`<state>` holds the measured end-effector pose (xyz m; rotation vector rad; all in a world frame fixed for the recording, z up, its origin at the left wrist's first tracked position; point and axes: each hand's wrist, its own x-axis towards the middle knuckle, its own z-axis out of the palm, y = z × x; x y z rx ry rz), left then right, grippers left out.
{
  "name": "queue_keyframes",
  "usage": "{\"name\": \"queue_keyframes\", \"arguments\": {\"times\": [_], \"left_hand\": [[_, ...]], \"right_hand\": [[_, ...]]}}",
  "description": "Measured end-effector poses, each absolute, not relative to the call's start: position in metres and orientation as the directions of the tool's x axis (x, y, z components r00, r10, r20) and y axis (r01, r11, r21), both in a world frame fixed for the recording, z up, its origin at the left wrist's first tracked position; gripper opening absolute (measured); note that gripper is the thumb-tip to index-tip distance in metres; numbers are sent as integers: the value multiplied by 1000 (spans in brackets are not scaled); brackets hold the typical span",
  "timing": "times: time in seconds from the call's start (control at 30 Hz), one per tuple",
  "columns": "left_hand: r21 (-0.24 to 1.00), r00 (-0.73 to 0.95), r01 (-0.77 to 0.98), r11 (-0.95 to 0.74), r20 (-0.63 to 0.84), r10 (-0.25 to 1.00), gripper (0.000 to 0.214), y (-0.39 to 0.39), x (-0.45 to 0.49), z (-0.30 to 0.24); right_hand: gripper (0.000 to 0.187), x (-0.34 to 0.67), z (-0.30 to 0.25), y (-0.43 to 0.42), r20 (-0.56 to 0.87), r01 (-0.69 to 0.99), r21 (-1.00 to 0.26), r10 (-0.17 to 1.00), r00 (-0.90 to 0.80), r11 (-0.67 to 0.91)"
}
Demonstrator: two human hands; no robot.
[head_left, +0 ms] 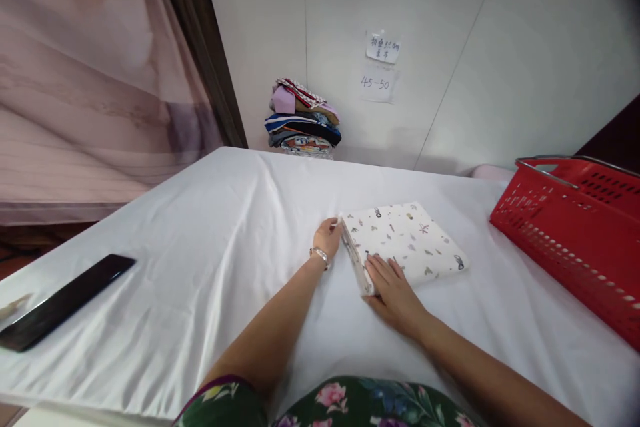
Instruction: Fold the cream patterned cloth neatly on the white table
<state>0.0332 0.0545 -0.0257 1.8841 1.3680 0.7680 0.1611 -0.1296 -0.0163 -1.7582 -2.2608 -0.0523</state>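
A white folded cloth [407, 240], printed with small grey, brown and black motifs, lies flat on the white-covered table [235, 233]. Its layered folds show along the left side. My left hand [327, 239], with a bracelet at the wrist, pinches the cloth's far left corner between thumb and fingers. Across the near left corner rests my right hand [395, 293], its fingers stretched out on top and the thumb down by the near edge.
At the right stands a red plastic basket [565, 227] with metal handles. A black phone-like slab [67, 300] lies at the left. Beyond the far edge is a stack of folded fabrics [304, 117] against the wall. A pinkish curtain [90, 80] hangs at left.
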Motion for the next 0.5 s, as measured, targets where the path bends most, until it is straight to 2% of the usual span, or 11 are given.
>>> {"name": "queue_keyframes", "arguments": {"times": [0.1,0.27,0.37,0.5], "left_hand": [[776,317,568,-273,101,943,19,50,32,-27],[711,357,603,-361,164,919,12,47,31,-26],[604,375,689,-401,176,910,15,46,30,-22],[469,419,776,-422,117,900,22,44,28,-19]], "right_hand": [[58,155,-23,-127,290,961,-117,934,-207,249],[57,155,-31,-129,345,962,-86,914,-214,258],[54,155,-31,-130,351,964,-80,912,-212,255],[52,154,-30,-130,377,964,-72,902,-211,256]]}}
